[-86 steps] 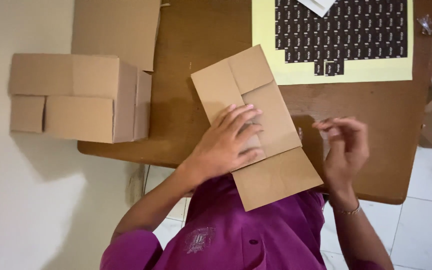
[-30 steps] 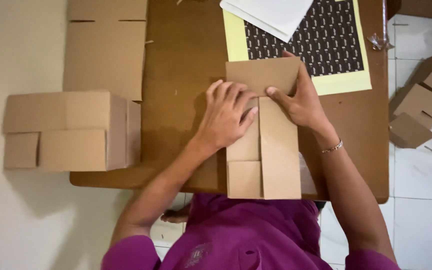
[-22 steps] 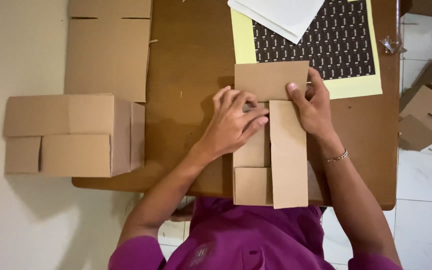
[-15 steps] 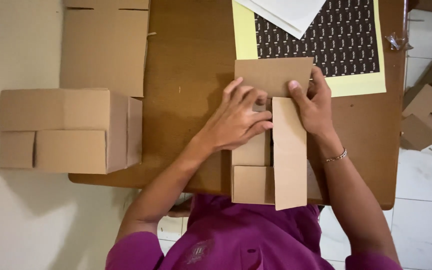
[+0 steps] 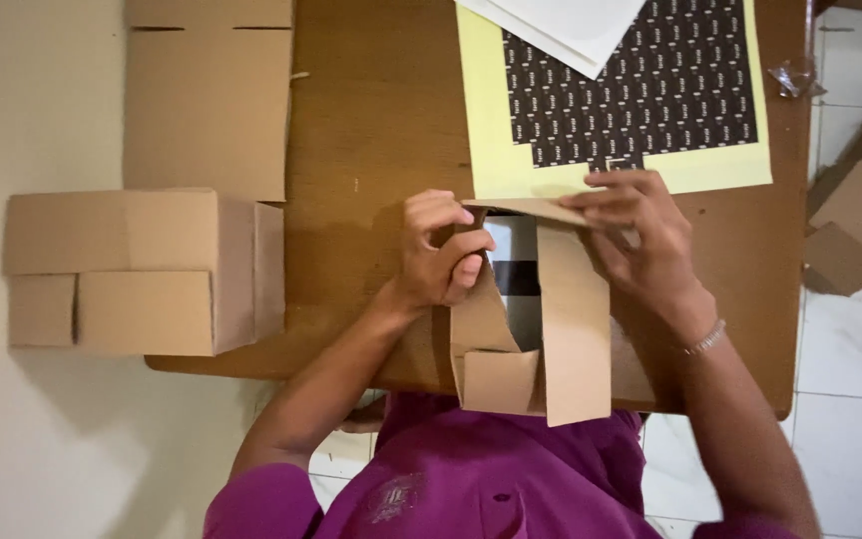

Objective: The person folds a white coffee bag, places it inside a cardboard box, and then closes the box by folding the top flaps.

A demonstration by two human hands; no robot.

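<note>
A small brown cardboard box (image 5: 571, 329) stands partly folded on the near edge of the wooden table (image 5: 381, 130), its flaps lifted so a white and black item shows inside. My left hand (image 5: 436, 255) grips the box's left side panel, fingers curled over its edge. My right hand (image 5: 641, 240) holds the top flap and right side of the same box; a thin bracelet sits on that wrist.
A yellow sheet with a black patterned print (image 5: 631, 90) lies behind the box, white paper (image 5: 571, 25) on top of it. A closed carton (image 5: 142, 269) and a flat cardboard sheet (image 5: 207, 95) overhang the table's left side. Loose cardboard pieces (image 5: 850, 230) lie on the tiled floor at right.
The box lay flat under both pressing hands before. Now its side panel and top flap are raised and the inside is exposed.
</note>
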